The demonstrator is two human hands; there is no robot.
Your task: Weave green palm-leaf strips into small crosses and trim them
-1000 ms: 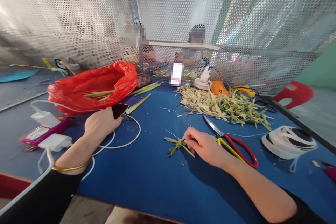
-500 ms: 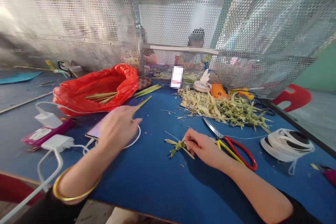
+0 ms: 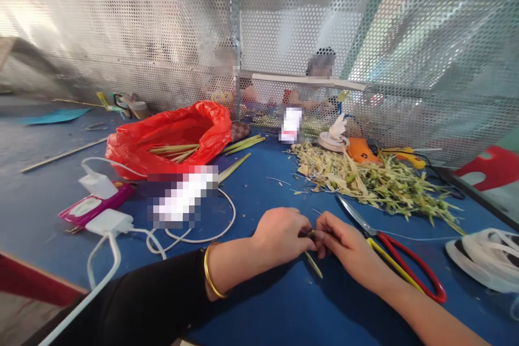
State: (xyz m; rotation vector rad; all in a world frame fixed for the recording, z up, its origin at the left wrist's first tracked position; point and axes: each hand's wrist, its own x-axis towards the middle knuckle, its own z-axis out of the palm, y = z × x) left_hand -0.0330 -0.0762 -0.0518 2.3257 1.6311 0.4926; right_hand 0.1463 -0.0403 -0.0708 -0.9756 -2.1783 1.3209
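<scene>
1. Where both hands meet low on the blue bench (image 3: 259,303), the left hand (image 3: 279,235) and right hand (image 3: 346,248) pinch one small green folded leaf strip (image 3: 313,263).
2. Its tip rests on the bench.
3. Red-and-yellow-handled scissors (image 3: 389,251) lie just right of the right hand.

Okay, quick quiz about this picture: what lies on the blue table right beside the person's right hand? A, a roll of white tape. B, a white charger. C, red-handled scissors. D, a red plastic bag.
C: the red-handled scissors lie just right of the right hand, while the bag, charger and tape sit farther off.
</scene>
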